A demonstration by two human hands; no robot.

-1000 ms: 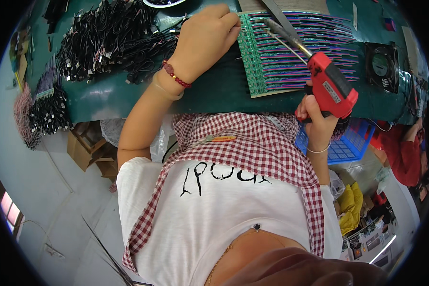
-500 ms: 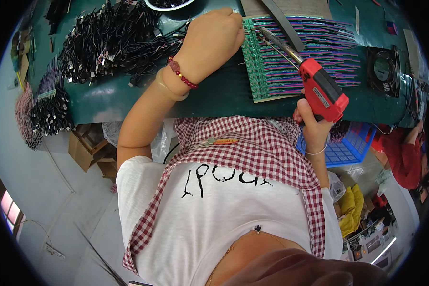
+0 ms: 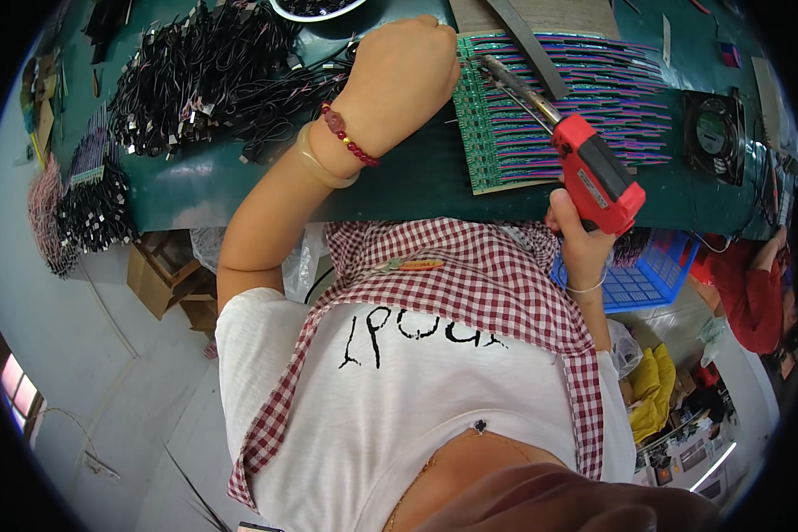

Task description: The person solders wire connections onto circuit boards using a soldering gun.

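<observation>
Your right hand (image 3: 578,238) has its fingers wrapped tight around the grip of the red soldering gun (image 3: 597,173), low at the near edge of the tabletop (image 3: 239,182). The gun's metal barrel runs up toward eleven o'clock from the red body, and its tip lies over the green circuit board panel (image 3: 514,160), near the panel's upper left part; whether the tip touches the board you cannot tell.

Your left hand (image 3: 403,75) sits at about ten o'clock from the gun, fingers curled closed into a loose fist, knuckles resting right at the left edge of the panel. What the fingers pinch, if anything, is hidden under the hand. A red bead bracelet (image 3: 350,137) and a pale bangle (image 3: 315,168) ring that wrist.

The panel itself lies flat on the green tabletop, between your two hands, with rows of purple and pink wires (image 3: 612,97) fanning off it toward three o'clock. A grey flat strip (image 3: 528,44) lies slanted across its top edge.

Further out, at nine o'clock from your left hand, a heap of black cable bundles (image 3: 195,71) covers the tabletop. At three o'clock from the gun stands a small black fan (image 3: 711,133). Below the tabletop edge, beside your right wrist, a blue plastic basket (image 3: 647,275) hangs in view.
</observation>
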